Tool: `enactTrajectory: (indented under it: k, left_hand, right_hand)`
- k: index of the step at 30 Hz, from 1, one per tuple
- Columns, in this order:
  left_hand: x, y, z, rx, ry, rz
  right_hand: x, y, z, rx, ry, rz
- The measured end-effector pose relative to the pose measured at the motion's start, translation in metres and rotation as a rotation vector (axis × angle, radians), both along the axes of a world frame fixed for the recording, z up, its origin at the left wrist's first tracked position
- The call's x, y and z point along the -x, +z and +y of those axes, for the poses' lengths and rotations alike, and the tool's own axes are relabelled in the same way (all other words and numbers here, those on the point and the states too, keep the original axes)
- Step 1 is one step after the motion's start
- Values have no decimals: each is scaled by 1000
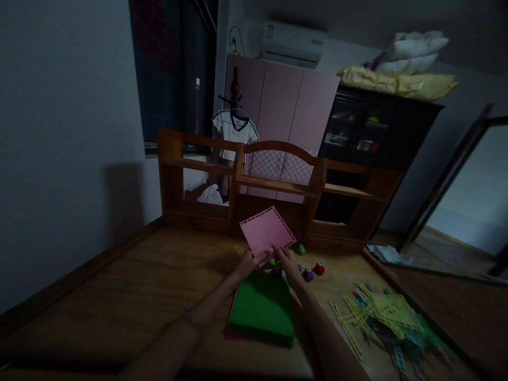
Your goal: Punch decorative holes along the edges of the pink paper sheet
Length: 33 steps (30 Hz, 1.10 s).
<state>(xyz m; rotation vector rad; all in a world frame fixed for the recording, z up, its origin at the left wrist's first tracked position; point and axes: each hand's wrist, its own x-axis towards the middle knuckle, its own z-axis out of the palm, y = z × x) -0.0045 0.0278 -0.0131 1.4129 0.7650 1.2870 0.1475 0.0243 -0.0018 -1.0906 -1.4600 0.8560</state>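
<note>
My left hand is closed on the near left edge of a pink sheet, which is tilted up above the table. Small holes run in a row along the sheet's far edge and right edge. At the near right edge, my right hand is closed around a small red craft punch, mostly hidden by the fingers. Below the wrists lies a stack of green sheets, with pink showing under it. Other small punches stand just beyond: a green one, a purple one and a red one.
A heap of punched paper strips, mostly yellow, lies on the wooden table at the right. Small scraps lie near the hands. A wooden shelf unit borders the far side; a raised wooden edge runs along the right.
</note>
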Motion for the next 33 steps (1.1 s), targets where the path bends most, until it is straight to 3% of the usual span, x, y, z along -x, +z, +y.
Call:
enactTrajectory:
  k: [7, 17, 28, 33]
  left_hand:
    - [1, 5, -6, 111, 60, -72]
    - [5, 6, -1, 128, 113, -208]
    - [4, -9, 15, 233, 81, -277]
    - [3, -6, 12, 226, 107, -288]
  right_hand:
    - [0, -2, 0, 9, 37, -24]
    - [2, -3, 2, 33, 20, -66]
    - [9, 7, -8, 30, 69, -37]
    - [7, 9, -10, 17, 74, -55]
